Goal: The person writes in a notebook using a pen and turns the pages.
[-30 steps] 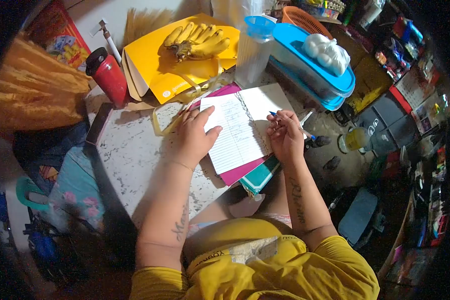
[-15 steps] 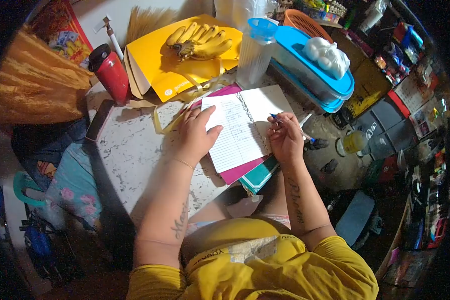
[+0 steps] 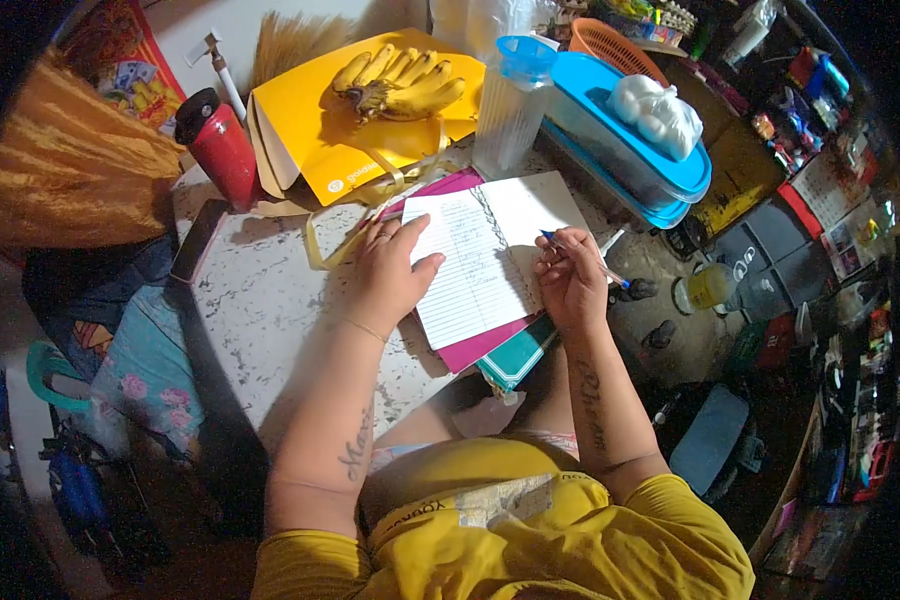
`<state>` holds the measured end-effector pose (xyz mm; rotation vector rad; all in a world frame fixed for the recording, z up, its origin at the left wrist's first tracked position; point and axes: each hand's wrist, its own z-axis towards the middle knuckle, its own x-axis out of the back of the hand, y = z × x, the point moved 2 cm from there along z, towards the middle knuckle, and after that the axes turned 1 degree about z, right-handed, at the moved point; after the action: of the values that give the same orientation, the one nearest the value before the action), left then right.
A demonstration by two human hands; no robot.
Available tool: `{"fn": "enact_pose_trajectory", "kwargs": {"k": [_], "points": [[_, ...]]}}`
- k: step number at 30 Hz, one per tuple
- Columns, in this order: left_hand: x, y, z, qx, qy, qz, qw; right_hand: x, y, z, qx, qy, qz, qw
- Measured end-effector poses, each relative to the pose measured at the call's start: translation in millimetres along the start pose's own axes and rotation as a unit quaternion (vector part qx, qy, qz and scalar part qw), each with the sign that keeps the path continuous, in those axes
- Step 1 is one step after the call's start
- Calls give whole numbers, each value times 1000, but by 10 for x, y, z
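An open lined notebook (image 3: 465, 275) lies on the table, with handwriting on its left page and a spiral binding in the middle. My left hand (image 3: 400, 265) rests on the left edge of that page, its fingers apart and nothing held. Over the right page, my right hand (image 3: 570, 275) has its fingers closed round a blue-and-white pen (image 3: 613, 275). The pen's blue end points up and left, above the paper. Beneath the notebook are a magenta cover (image 3: 485, 344) and a green book (image 3: 519, 360).
Bananas (image 3: 400, 85) lie on a yellow folder (image 3: 305, 120). A red tumbler (image 3: 220, 155) and a phone (image 3: 200, 240) are at the left. A blue-lidded pitcher (image 3: 510, 120) and a blue-lidded container (image 3: 590, 100) bearing a white bag (image 3: 656, 112) stand behind the notebook.
The view has shifted slightly. My right hand and the pen have tilted a little over the right page. My left hand stays on the left page.
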<state>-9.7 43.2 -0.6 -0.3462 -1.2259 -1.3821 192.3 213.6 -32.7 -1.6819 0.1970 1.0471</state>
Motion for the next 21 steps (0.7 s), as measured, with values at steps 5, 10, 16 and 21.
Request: {"fn": "enact_pose_trajectory", "kwargs": {"k": [5, 10, 16, 21], "points": [[19, 17, 4, 3, -9, 10, 1000, 102, -16, 27, -17, -32, -14, 999], [0, 6, -3, 3, -7, 9, 1000, 85, -5, 11, -11, -38, 10, 999], [-64, -34, -4, -1, 10, -3, 1000, 78, -27, -1, -26, -41, 6, 999], [-39, -16, 2, 4, -1, 6, 1000, 57, -31, -20, -20, -30, 4, 999]]}}
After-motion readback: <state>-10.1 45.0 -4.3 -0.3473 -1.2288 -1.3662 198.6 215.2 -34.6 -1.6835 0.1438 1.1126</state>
